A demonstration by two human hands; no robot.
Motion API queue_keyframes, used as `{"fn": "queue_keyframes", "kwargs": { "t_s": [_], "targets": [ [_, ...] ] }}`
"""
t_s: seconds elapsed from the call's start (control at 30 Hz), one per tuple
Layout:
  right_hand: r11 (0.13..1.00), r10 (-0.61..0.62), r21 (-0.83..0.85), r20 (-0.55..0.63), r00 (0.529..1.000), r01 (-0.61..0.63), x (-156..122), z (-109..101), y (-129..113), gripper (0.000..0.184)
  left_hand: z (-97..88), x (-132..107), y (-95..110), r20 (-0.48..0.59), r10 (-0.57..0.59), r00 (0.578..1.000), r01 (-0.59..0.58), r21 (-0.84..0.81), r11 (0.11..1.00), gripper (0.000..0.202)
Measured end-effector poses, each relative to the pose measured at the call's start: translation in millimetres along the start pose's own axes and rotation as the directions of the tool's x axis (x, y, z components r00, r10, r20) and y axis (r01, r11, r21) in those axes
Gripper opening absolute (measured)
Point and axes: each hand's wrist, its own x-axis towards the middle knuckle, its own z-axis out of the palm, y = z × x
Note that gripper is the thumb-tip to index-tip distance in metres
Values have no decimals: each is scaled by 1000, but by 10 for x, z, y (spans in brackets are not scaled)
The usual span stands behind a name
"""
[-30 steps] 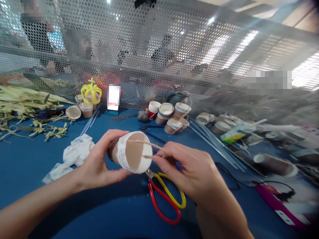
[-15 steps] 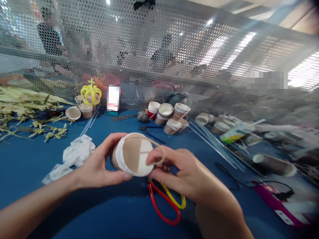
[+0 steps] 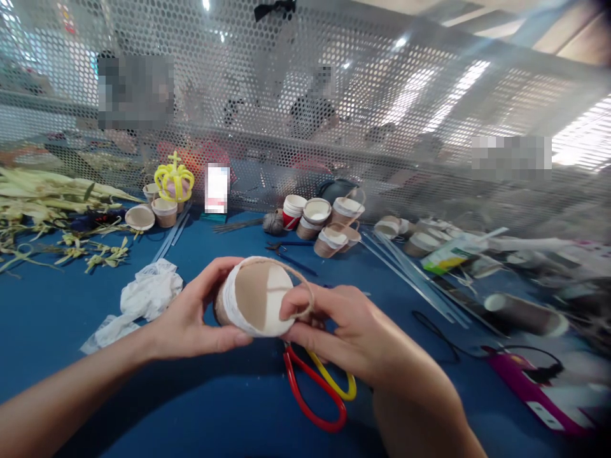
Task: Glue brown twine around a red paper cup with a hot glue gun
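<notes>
A brown paper cup (image 3: 252,299) with white lace round its rim is tilted so its mouth faces me. My left hand (image 3: 205,318) is wrapped round the cup's left side, thumb along the lower edge. My right hand (image 3: 334,324) pinches the cup's right rim where a twine handle (image 3: 305,283) comes down; the thumb is outside and the index finger bends over the edge. The far end of the twine is hidden by the fingers. Below the cup lie scissors (image 3: 315,394) with one red and one yellow handle, their blades out of sight under my hands.
Crumpled white lace (image 3: 150,289) lies left. Behind stand several wrapped cups (image 3: 331,240), a ball of grey yarn (image 3: 273,222), pliers (image 3: 291,243) and a yellow crown (image 3: 174,181). Clear glue sticks (image 3: 415,280) and a magenta power strip (image 3: 525,394) are right. A perforated screen (image 3: 267,127) closes the back.
Both hands keep their hold on the cup, almost still. The twine handle has shifted very slightly at the right rim.
</notes>
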Motion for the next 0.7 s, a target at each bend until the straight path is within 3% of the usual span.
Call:
{"fn": "queue_keyframes", "kwargs": {
  "t_s": [0.13, 0.27, 0.37, 0.43, 0.7],
  "targets": [
    [999, 34, 8, -8, 999, -33, -22, -9, 1, 12, -24, 37, -57, 49, -92, 995, 97, -106, 990, 64],
    [989, 92, 125, -60, 994, -84, -55, -83, 14, 30, -36, 75, -128, 198, -182, 963, 241, -334, 911, 65],
    [974, 187, 171, -214, 959, -152, -21, -110, 33, 20, -19, 72, -142, 317, -184, 930, 317, -444, 838, 66],
    [968, 236, 149, -255, 938, -203, 32, -87, 52, 17, 0, 57, -133, 373, -177, 911, 351, -471, 809, 65],
    [967, 246, 73, -54, 968, -242, 144, 28, 69, 18, 57, 31, -118, 471, -191, 861, 432, -483, 761, 64]
  ]
}}
